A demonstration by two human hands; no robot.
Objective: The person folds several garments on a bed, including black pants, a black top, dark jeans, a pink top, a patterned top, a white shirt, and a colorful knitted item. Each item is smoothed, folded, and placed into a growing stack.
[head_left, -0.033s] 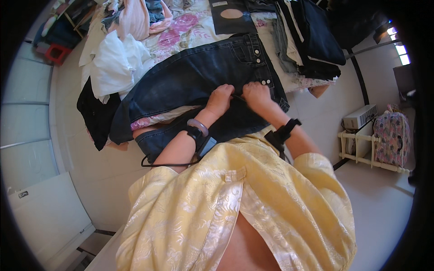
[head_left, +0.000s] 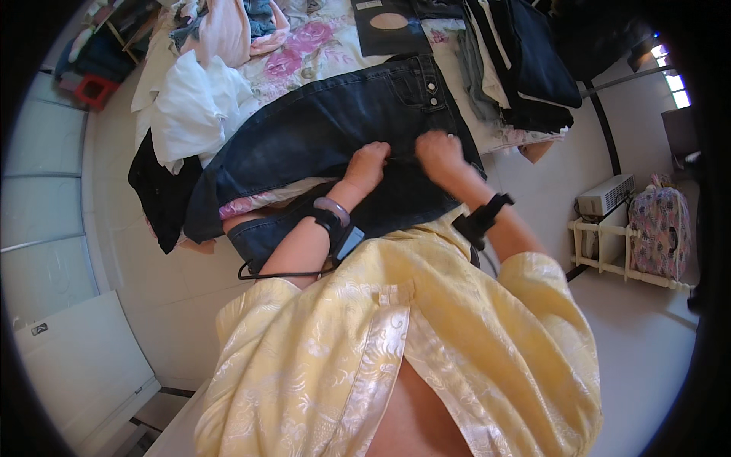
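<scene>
Dark blue jeans (head_left: 320, 126) lie spread across the near edge of the bed, legs to the left and waistband to the right. Metal buttons run down the open fly. My left hand (head_left: 367, 167) is closed, pinching the denim near the middle of the jeans. Close to the buttons, my right hand (head_left: 442, 156) is curled shut on the fly edge by the waistband, its fingertips partly hidden. A small gap of dark denim shows between the two hands.
A crumpled white garment (head_left: 194, 107) and a black one (head_left: 160, 194) lie left of the jeans. Folded dark trousers (head_left: 537, 57) are stacked at the right. A black flat package (head_left: 388, 30) lies behind. A cream radiator (head_left: 601, 247) stands at the right wall.
My right hand has shifted slightly to the right, widening the gap from my left hand, and now covers part of the lower buttons. The left hand has barely moved.
</scene>
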